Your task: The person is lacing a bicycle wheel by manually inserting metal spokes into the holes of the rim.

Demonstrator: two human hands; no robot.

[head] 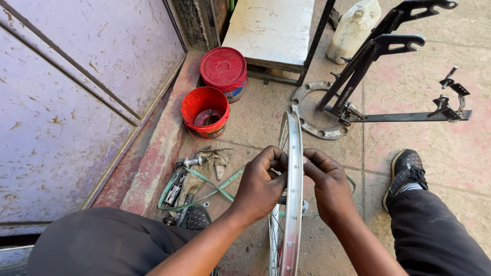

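Dark trousers (97,243) over the person's left knee fill the near left corner, with a worn purple metal door (66,87) rising behind them. Beside that knee, on the paved floor (255,112), lie a green rubber strip (204,181), a dirty rag (215,158) and some small metal tools (176,186), partly hidden by the leg. Farther back stand a red bucket (205,111) and, just behind it, a tub with a red lid (223,68).

At the middle, a bicycle wheel rim (294,204) stands upright on its edge between the knees, its spokes showing on the left side. Left hand (261,186) is clenched against the rim's left face, its fingertips (276,156) pinching at the top edge; what it pinches is too small to tell. Right hand (327,186) presses the rim's right face, its grip closed on the same spot, thumb and forefinger meeting the left hand's fingers across the metal.

Behind the wheel sits a pale bench (271,30), then a flat metal ring (312,110) on the floor. To the right a black metal stand (378,66) rests with one foot inside that ring, near a whitish plastic jug (353,30). At the far right a black shoe (406,171) and dark trouser leg (434,235) rest on the floor.
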